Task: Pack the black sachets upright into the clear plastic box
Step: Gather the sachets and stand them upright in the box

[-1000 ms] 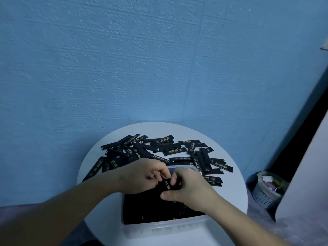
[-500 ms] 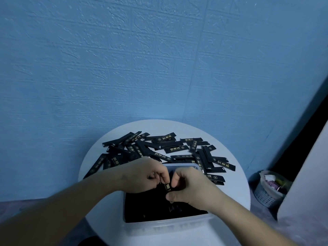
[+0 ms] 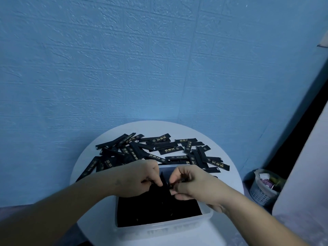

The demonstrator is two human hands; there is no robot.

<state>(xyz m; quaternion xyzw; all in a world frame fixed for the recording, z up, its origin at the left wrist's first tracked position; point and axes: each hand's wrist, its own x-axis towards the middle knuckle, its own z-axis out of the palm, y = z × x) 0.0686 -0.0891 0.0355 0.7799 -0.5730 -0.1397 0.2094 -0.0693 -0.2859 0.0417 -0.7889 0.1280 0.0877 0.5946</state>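
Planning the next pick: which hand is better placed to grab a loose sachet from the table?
Left, probably: loose sachets lie just behind the left hand, while the right hand pinches a sachet over the box.

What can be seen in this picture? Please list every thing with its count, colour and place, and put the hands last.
round white table: one, white, centre, in front of the wall
clear plastic box: one, transparent, near edge of the table
loose black sachets: many, overlapping, black with gold print, flat on the table behind the box
packed black sachets: many, black, filling the box
upright black sachet: one, black, over the box
blue textured wall: one, blue, behind the table
small grey basket: one, grey, floor at right
left hand: one, over the box, pinching the upright black sachet
right hand: one, opposite, pinching it too
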